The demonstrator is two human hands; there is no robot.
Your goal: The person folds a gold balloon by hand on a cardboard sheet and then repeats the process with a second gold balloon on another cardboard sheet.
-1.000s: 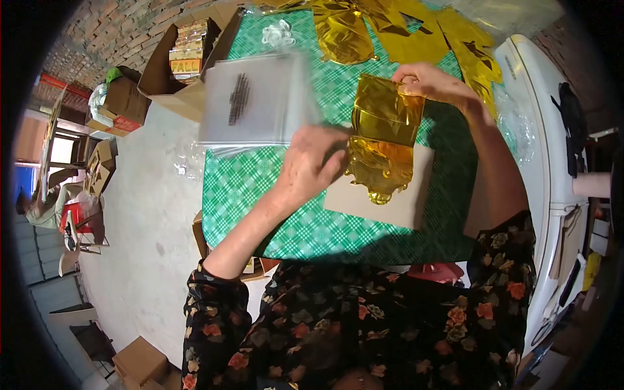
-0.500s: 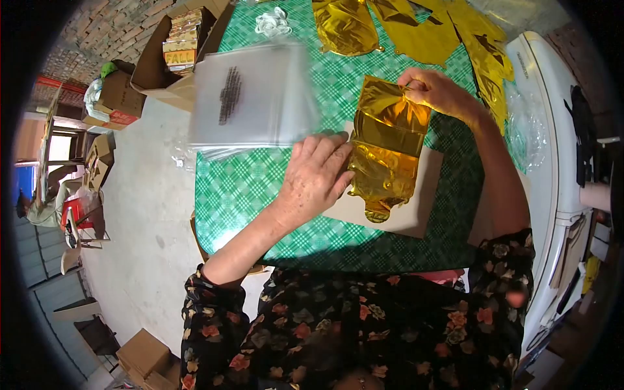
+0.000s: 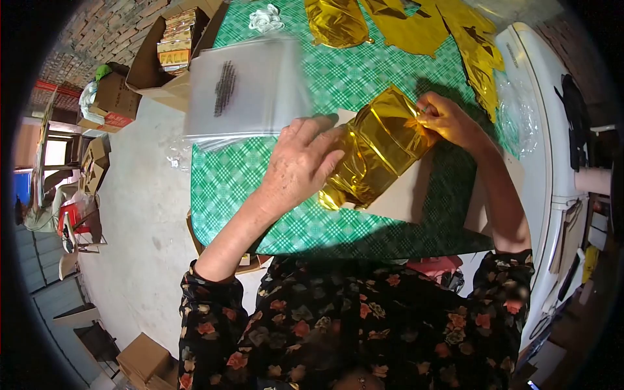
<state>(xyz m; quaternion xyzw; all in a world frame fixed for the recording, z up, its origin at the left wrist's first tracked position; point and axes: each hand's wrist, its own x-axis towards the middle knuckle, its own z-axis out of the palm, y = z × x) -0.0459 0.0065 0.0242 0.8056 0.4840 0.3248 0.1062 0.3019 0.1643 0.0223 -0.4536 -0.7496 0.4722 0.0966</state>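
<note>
A folded, shiny gold foil balloon (image 3: 377, 156) lies tilted over a beige cardboard sheet (image 3: 406, 201) on the table. My right hand (image 3: 448, 122) pinches its upper right edge between thumb and fingers, bunching the foil there. Against the balloon's left side rests my left hand (image 3: 296, 159), palm down, with the fingers stretched out and the thumb apart, touching the foil edge. Its fingertips are partly hidden beside the foil. Just beyond the left hand sits a stack of clear plastic bags (image 3: 250, 88) with a dark printed patch.
More flat gold foil balloons (image 3: 338, 23) lie at the table's far side. White string (image 3: 266, 18) sits behind the bags. The table has a green checked cloth (image 3: 227, 195). An open carton (image 3: 153, 71) of printed packs stands left, a white refrigerator (image 3: 539, 117) right.
The gold foil balloon has turned, its lower end swinging left toward my left hand. My right hand has moved slightly right and down with its edge, keeping the pinch.
</note>
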